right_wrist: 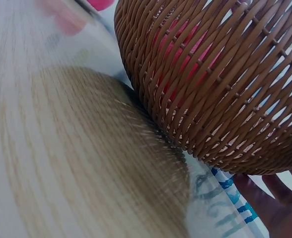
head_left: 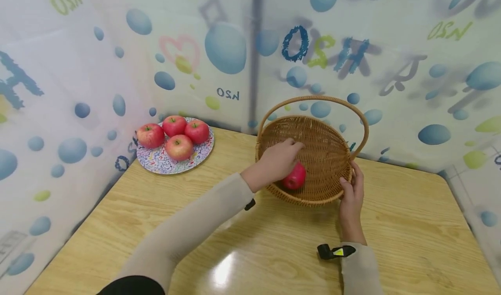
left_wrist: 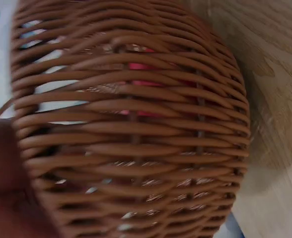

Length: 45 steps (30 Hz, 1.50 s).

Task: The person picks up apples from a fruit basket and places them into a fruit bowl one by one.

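Observation:
A brown wicker basket (head_left: 321, 156) with an arched handle is tilted, its opening toward me. Inside it, against the lower wall, lies a red apple (head_left: 296, 178), and its red shows through the weave in both wrist views. My left hand (head_left: 275, 164) reaches over the near left rim, bent above the apple and hiding part of it. Its fingertips are mostly hidden, so I cannot tell whether they hold the apple. My right hand (head_left: 352, 199) grips the basket's right rim near the handle's foot, thumb in front, and its fingers (right_wrist: 257, 196) support the outside of the weave.
A round patterned plate (head_left: 164, 167) at the table's back left carries several red apples (head_left: 179, 147). The light wooden table (head_left: 254, 251) meets a bubble-printed curtain (head_left: 188, 34) along its back and left edges, close behind the basket.

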Each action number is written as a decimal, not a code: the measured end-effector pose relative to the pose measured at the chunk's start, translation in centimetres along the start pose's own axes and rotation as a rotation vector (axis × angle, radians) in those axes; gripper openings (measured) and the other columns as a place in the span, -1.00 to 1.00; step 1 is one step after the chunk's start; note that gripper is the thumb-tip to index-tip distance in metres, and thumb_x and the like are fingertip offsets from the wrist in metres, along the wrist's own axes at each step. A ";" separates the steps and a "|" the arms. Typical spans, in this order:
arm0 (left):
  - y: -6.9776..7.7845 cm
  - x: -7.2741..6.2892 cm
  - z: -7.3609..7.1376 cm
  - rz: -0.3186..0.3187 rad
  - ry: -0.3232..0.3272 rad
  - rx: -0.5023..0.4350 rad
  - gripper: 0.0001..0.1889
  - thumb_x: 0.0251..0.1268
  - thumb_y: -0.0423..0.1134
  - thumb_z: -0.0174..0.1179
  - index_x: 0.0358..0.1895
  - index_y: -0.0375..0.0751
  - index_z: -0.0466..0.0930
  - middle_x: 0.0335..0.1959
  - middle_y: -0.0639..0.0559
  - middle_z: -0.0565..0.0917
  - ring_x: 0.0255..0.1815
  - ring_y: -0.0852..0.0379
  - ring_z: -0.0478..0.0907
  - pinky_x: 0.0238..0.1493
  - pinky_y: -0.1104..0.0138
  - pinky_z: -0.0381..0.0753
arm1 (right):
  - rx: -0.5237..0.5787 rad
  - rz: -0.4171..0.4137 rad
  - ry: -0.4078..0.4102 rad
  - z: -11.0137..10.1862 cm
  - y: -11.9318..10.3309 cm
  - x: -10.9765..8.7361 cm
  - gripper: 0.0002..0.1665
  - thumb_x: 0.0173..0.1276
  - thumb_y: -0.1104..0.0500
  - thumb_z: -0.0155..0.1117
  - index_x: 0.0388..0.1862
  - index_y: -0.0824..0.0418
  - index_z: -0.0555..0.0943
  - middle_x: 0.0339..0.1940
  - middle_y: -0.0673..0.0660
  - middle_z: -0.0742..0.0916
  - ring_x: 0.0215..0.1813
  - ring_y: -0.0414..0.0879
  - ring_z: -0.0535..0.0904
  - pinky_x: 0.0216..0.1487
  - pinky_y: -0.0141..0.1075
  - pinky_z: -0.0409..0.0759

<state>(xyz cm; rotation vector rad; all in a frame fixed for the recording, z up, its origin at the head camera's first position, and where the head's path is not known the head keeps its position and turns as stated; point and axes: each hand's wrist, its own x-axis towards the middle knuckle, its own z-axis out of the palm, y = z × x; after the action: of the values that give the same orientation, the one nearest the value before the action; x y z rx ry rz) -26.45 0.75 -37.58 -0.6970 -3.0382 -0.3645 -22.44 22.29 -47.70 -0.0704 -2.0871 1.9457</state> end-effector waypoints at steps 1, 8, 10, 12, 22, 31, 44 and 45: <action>0.0 0.3 0.2 -0.010 -0.014 0.011 -0.55 0.57 -0.22 -0.01 0.45 -0.07 0.40 0.27 -0.09 0.57 0.00 0.05 0.69 -0.22 0.30 0.74 | -0.002 0.003 -0.002 0.0 0.0 0.0 -0.35 0.58 0.17 -0.12 0.60 -0.17 0.19 0.59 0.09 0.34 0.50 0.15 0.36 0.31 -0.32 0.56; -0.1 1.3 0.9 -0.067 -0.111 -0.033 -0.51 0.56 -0.13 0.08 0.45 -0.14 0.39 0.33 -0.13 0.54 0.20 -0.01 0.63 0.02 0.20 0.74 | 0.006 0.007 -0.003 0.0 0.0 0.0 -0.36 0.59 0.15 -0.11 0.60 -0.18 0.20 0.58 0.10 0.35 0.48 0.15 0.38 0.12 -0.53 0.57; -0.2 1.4 1.1 -0.081 -0.143 -0.051 -0.45 0.51 -0.02 0.14 0.45 -0.13 0.39 0.34 -0.11 0.54 0.27 0.00 0.59 0.12 0.17 0.70 | 0.013 0.013 -0.007 0.0 -0.2 0.0 -0.36 0.59 0.13 -0.10 0.60 -0.18 0.19 0.58 0.09 0.35 0.49 0.15 0.37 0.22 -0.43 0.58; -0.4 1.6 1.4 -0.088 -0.178 -0.070 -0.38 0.47 0.07 0.17 0.47 -0.13 0.37 0.34 -0.08 0.55 0.31 0.01 0.55 0.20 0.17 0.66 | 0.010 0.019 -0.011 0.0 -0.3 0.0 -0.36 0.60 0.13 -0.12 0.60 -0.20 0.18 0.60 0.07 0.33 0.52 0.12 0.33 0.41 -0.17 0.51; -1.2 2.3 2.2 -0.143 -0.381 -0.295 -0.16 0.30 0.16 0.32 0.51 -0.21 0.28 0.27 -0.10 0.62 0.22 0.01 0.61 0.19 0.21 0.64 | -0.013 0.002 -0.004 0.1 -0.3 0.1 -0.34 0.57 0.16 -0.14 0.60 -0.16 0.18 0.61 0.04 0.32 0.56 0.09 0.28 0.52 0.23 0.28; -1.4 2.4 2.4 -0.105 -0.356 -0.284 -0.32 0.45 0.16 0.15 0.48 -0.16 0.37 0.32 -0.09 0.60 0.23 0.04 0.60 0.18 0.23 0.63 | -0.018 -0.009 -0.012 0.2 -0.3 0.1 -0.34 0.57 0.17 -0.13 0.60 -0.16 0.19 0.60 0.03 0.32 0.56 0.09 0.29 0.50 0.26 0.28; -2.0 2.5 1.3 -0.047 -0.321 -0.371 -0.70 0.51 -0.07 0.13 0.03 -0.18 0.68 -0.13 0.00 0.70 -0.34 0.22 0.57 -0.30 0.42 0.55 | -0.028 -0.011 -0.017 0.1 -0.1 0.1 -0.35 0.58 0.17 -0.13 0.60 -0.16 0.19 0.58 0.05 0.35 0.52 0.10 0.34 0.43 -0.04 0.44; -2.0 2.5 1.2 -0.043 -0.331 -0.375 -0.70 0.49 -0.08 0.15 0.06 -0.20 0.65 -0.12 0.01 0.68 -0.32 0.23 0.55 -0.29 0.42 0.55 | -0.026 -0.011 -0.017 0.1 -0.1 0.1 -0.35 0.58 0.17 -0.13 0.60 -0.16 0.19 0.58 0.05 0.36 0.52 0.10 0.34 0.43 -0.06 0.45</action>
<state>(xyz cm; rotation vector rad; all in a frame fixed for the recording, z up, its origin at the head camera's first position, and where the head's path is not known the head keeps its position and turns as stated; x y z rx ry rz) -29.52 0.34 -39.03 -0.7744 -3.3338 -0.9260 -22.56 22.23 -47.55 -0.0472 -2.1189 1.9200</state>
